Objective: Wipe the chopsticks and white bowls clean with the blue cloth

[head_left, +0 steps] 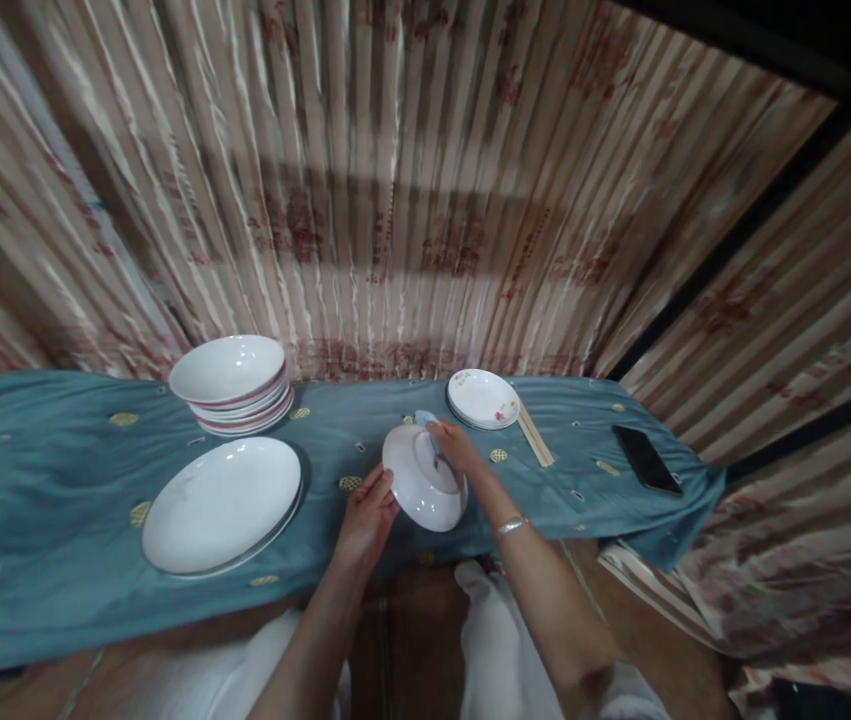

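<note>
My left hand (371,508) grips a small white plate (425,500) by its left rim. The plate is tilted above the table's front edge, with its underside and foot ring facing me. My right hand (452,445) lies at the plate's upper right, closed on a pale blue cloth (426,417) pressed against the underside. Part of the cloth is hidden by the fingers. Just beyond my right hand sits a short stack of small flowered plates (483,397), with a bundle of wooden chopsticks (535,436) beside it.
A teal patterned tablecloth (350,420) covers the long table. At left stand several stacked bowls (230,370), with large oval platters (222,505) in front. A black phone (647,459) lies at the right end. Pleated curtains (395,200) hang behind, and a dark frame bar (725,245) slants at right.
</note>
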Demonstrator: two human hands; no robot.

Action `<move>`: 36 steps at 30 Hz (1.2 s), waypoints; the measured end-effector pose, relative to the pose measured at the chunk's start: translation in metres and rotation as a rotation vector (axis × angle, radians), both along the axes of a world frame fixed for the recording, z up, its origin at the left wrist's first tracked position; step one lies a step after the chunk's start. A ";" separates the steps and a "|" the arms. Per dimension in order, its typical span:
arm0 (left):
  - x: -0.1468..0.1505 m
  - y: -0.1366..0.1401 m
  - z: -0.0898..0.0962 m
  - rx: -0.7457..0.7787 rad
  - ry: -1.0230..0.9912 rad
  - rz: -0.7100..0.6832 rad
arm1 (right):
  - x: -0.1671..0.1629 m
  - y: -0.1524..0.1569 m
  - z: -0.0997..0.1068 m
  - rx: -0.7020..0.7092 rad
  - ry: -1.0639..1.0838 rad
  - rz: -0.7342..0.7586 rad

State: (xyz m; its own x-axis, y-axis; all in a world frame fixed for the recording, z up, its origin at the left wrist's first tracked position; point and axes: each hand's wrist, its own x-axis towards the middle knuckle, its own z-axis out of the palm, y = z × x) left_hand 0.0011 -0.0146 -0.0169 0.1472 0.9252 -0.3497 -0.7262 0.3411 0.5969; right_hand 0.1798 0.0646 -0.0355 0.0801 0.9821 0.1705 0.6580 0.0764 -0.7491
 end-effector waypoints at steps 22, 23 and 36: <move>0.006 -0.001 -0.008 -0.105 0.051 0.144 | -0.018 -0.101 -0.050 0.109 0.289 -0.347; 0.007 -0.002 -0.007 -0.120 0.049 0.139 | -0.019 -0.102 -0.050 0.111 0.289 -0.353; 0.005 -0.003 -0.011 -0.258 0.009 0.218 | -0.048 -0.122 -0.055 0.207 0.283 -0.430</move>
